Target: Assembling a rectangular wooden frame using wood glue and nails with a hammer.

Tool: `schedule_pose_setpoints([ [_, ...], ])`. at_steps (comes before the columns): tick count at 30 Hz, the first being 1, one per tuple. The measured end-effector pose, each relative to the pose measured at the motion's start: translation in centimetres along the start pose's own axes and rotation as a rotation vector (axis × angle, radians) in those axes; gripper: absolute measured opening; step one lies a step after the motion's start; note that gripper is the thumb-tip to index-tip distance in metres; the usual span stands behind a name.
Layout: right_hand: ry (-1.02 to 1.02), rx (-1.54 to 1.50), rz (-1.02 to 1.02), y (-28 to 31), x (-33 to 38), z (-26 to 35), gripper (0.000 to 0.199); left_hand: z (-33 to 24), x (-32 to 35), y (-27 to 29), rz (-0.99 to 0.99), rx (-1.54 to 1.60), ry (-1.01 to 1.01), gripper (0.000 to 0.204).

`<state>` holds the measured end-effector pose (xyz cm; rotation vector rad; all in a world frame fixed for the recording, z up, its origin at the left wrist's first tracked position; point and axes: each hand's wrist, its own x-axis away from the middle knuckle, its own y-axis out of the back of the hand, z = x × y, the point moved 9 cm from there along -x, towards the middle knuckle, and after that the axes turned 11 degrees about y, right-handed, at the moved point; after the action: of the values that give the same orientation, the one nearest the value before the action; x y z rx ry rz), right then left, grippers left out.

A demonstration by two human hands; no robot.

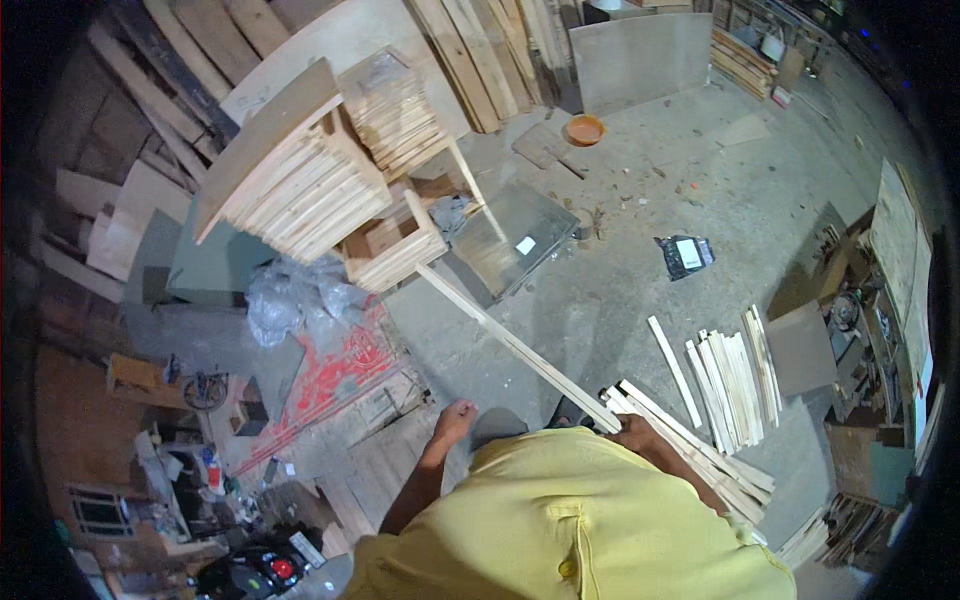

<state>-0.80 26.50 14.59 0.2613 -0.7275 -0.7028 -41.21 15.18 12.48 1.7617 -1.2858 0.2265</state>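
My right hand [632,432] is wrapped round the near end of a long wooden strip [520,350], close to my waist. That strip slants away to the left, and its far end comes up to a wooden frame [400,255] beside a stack of cut slats. My left hand [456,420] hangs loosely curled in front of me, with nothing visible in it. Beneath and right of my right hand lies a bundle of long wooden strips [690,440] on the floor. Shorter slats [728,385] are laid out side by side farther right.
Stacked slats [310,195] stand at the far left, with crumpled clear plastic [300,300] below them. A dark glossy panel [510,240], a black package [685,256] and an orange bowl [584,130] are on the concrete. A cluttered workbench [850,320] is at right; tools crowd the lower left.
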Motion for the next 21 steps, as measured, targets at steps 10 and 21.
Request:
schedule_pose_setpoints([
  [10, -0.257, -0.078, -0.283, -5.2, 2.2, 3.7, 0.051, -11.2, -6.0, -2.0, 0.638, -0.409, -0.249, 0.032],
  [21, -0.559, -0.435, -0.776, -20.3, 8.4, 11.0, 0.043, -5.4, -7.1, -2.3, 1.028, -1.062, -0.765, 0.053],
])
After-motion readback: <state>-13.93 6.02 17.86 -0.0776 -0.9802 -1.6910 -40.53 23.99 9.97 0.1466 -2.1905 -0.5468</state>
